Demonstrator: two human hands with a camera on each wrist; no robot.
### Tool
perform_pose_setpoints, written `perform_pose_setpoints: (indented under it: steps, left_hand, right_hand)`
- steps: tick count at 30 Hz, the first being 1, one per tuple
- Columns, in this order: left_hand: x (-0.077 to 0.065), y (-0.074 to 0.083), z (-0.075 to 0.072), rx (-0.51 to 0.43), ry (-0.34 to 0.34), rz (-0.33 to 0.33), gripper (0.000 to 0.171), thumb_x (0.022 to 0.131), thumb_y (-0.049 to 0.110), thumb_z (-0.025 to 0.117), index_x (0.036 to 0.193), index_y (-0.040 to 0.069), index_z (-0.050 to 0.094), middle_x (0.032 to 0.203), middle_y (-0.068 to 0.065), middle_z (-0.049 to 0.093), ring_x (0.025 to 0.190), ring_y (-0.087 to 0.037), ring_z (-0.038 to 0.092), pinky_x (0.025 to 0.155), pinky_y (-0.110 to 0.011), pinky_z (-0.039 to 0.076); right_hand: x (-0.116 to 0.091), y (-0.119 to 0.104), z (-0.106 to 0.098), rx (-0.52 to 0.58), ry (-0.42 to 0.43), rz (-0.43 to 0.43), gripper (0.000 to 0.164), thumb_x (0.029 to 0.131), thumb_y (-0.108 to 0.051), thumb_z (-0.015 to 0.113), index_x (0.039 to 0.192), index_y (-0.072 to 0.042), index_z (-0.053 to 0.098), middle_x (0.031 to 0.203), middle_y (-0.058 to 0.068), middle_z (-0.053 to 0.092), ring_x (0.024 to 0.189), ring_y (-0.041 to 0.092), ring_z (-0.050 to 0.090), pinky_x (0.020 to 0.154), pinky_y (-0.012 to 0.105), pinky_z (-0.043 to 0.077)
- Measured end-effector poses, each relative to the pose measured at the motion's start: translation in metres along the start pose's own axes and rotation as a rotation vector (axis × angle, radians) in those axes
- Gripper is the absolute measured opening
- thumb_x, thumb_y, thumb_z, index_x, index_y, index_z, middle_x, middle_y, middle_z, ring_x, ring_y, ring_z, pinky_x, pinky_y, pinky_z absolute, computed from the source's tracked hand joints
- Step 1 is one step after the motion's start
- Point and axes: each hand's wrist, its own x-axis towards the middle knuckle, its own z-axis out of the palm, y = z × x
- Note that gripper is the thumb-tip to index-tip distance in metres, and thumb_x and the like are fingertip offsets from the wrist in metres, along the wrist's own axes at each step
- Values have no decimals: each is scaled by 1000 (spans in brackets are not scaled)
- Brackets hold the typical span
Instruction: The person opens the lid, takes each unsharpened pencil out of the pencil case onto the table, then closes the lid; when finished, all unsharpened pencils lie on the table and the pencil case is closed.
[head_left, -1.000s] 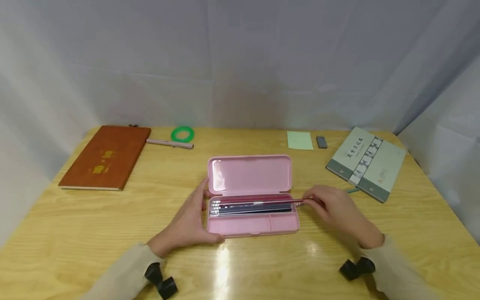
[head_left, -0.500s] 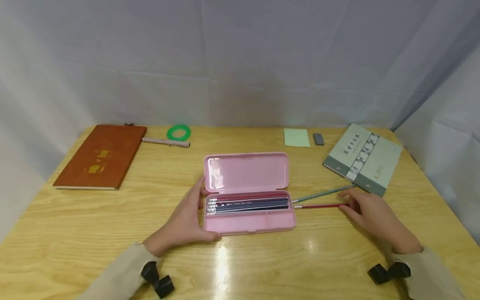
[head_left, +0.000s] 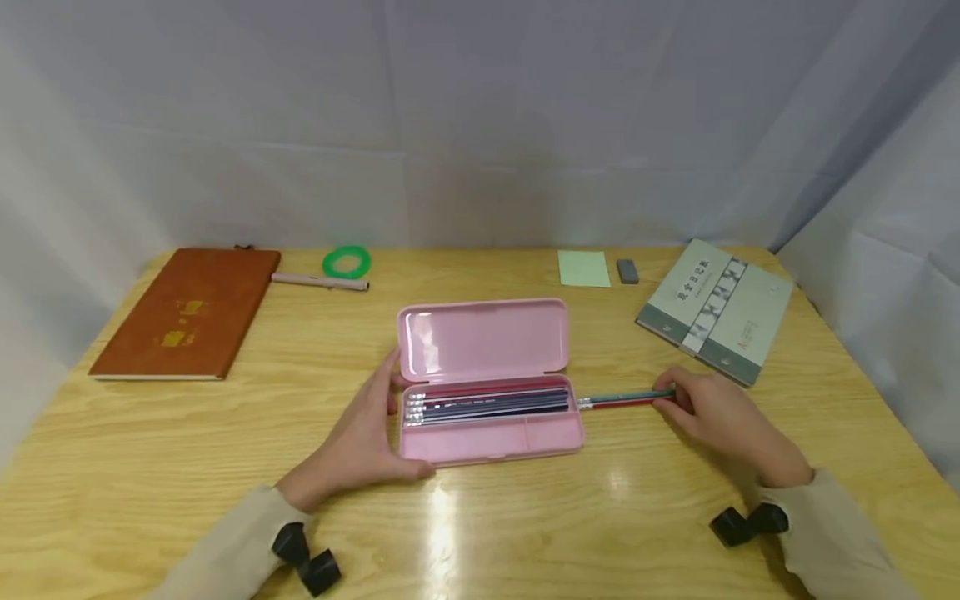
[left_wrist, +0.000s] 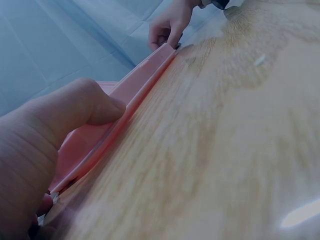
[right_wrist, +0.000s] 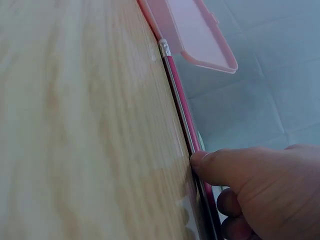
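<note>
A pink pencil case (head_left: 491, 462) lies with its lid raised, several pencils (head_left: 487, 404) in its long back compartment. My left hand (head_left: 360, 442) grips the case's left end, thumb along the front edge and fingers round the back; in the left wrist view that thumb presses the front wall. Right of the case, a red pencil (head_left: 618, 404) and a green pencil (head_left: 626, 395) lie side by side on the table, their ferrule ends by the case's right wall. My right hand (head_left: 723, 417) pinches their far ends between thumb and fingers. The fingers hide the tips.
A brown notebook (head_left: 191, 312), a pale pen (head_left: 318, 282) and a green tape ring (head_left: 347, 262) lie back left. At the back right are a green sticky-note pad (head_left: 583, 268), a grey eraser (head_left: 627, 271) and a grey-green notebook (head_left: 720, 308). A white curtain hangs behind.
My right hand moved the red pencil from over the case to the table on its right. The green pencil, slanted toward the notebook, now lies alongside the red one. My left hand stays on the case.
</note>
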Motion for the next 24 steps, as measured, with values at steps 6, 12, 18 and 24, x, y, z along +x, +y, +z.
perform_pose_setpoints:
  steps: [6,12,18,24]
  left_hand:
    - [0,-1,0,20,-4,16,146,41,39,93,155,14,5,119,-2,50,92,-13,47,78,-29,46]
    - [-1,0,-2,27,3,9,147,41,40,92,155,13,5,120,-3,51,92,-14,47,79,-31,46]
    - [-1,0,-3,14,-2,14,146,42,41,92,156,15,4,123,-2,51,93,-13,48,79,-29,46]
    - [0,0,-2,0,-1,14,146,41,40,93,156,16,5,123,-1,52,93,-14,48,79,-30,46]
  right_hand:
    - [6,-5,1,18,-9,41,12,86,-11,68,96,-8,62,58,-7,43,50,3,35,48,21,32]
    - [11,-14,4,40,-2,8,22,86,-12,69,104,-6,58,60,-8,44,51,1,35,49,21,33]
    - [34,-44,13,87,26,-126,21,87,-12,68,106,-7,60,62,-12,45,52,-1,35,50,20,34]
    - [63,-82,26,127,-63,-251,16,88,-19,69,103,-12,68,61,-13,45,54,0,36,52,19,33]
